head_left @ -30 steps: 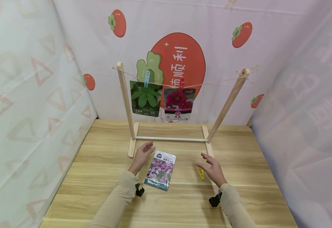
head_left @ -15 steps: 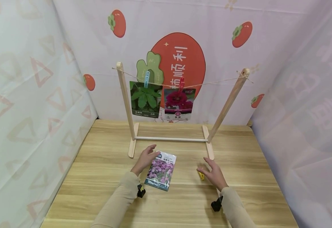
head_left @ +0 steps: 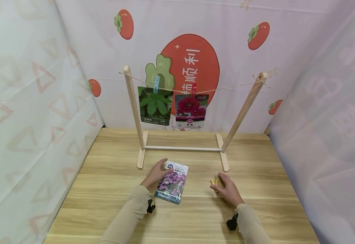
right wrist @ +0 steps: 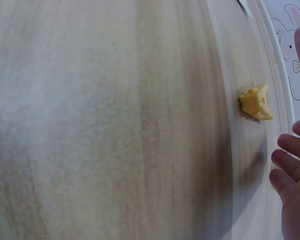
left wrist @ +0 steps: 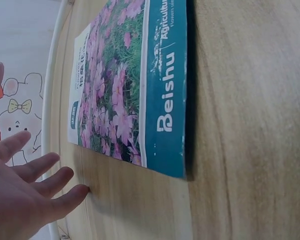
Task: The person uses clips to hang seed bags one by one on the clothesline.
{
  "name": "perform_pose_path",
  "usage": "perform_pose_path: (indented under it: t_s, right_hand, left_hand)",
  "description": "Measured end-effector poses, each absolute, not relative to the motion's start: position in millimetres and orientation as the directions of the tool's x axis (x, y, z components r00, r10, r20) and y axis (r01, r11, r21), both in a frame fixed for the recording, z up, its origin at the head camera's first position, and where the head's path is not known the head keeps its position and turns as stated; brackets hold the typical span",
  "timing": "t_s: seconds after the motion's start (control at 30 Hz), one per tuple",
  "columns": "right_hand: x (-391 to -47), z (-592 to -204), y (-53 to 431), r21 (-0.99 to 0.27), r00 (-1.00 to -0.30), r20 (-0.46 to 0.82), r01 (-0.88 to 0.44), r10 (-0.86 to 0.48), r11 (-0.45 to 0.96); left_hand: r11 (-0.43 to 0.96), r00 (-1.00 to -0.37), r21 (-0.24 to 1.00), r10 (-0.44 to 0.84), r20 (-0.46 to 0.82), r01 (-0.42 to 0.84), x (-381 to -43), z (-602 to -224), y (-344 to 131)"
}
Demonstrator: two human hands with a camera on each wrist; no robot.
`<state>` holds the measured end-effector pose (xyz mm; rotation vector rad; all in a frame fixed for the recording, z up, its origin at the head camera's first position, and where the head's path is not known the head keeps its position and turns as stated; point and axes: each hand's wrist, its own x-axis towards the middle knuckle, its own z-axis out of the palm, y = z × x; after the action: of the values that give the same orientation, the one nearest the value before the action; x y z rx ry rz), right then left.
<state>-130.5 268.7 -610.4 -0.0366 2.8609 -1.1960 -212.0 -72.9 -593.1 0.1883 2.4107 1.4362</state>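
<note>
A seed packet with pink flowers lies flat on the table. My left hand is at its upper left, the thumb reaching over the packet's top part. In the left wrist view the fingers are spread beside the packet. On the right a small yellow clothespin rests on the tabletop. My right hand is right by it, with thumb and fingers apart on either side. Seen from the right wrist, those fingers are loosely extended and hold nothing.
Behind the hands stands a wooden frame with a string across its top. Two packets hang there: a green-leaf one from a blue clothespin, a magenta-flower one from a red clothespin. Fabric walls surround the table.
My left hand has moved right and nearer, its thumb now over the packet's top. My right hand has lowered toward the yellow clothespin, its thumb and fingers coming around it.
</note>
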Motion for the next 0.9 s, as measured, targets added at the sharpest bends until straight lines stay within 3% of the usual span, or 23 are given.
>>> perform_pose_path:
  t_s: [0.3, 0.6, 0.9]
  right_hand:
    - [-127, -619, 269, -0.678, -0.998, -0.050, 0.007, -0.037, 0.735]
    - [-125, -626, 265, -0.625, -0.999, -0.013, -0.016, -0.031, 0.780]
    - [-125, -628, 262, -0.612, -1.000, -0.022, 0.000, -0.017, 0.791]
  left_hand:
    - [0.616, -0.953, 0.785, 0.272, -0.130, 0.069, -209, -599, -68]
    - [0.701, -0.953, 0.707, 0.267, -0.140, 0.093, -206, -605, -65]
    - [0.695, -0.964, 0.716, 0.228, -0.136, 0.064, -200, -606, -61]
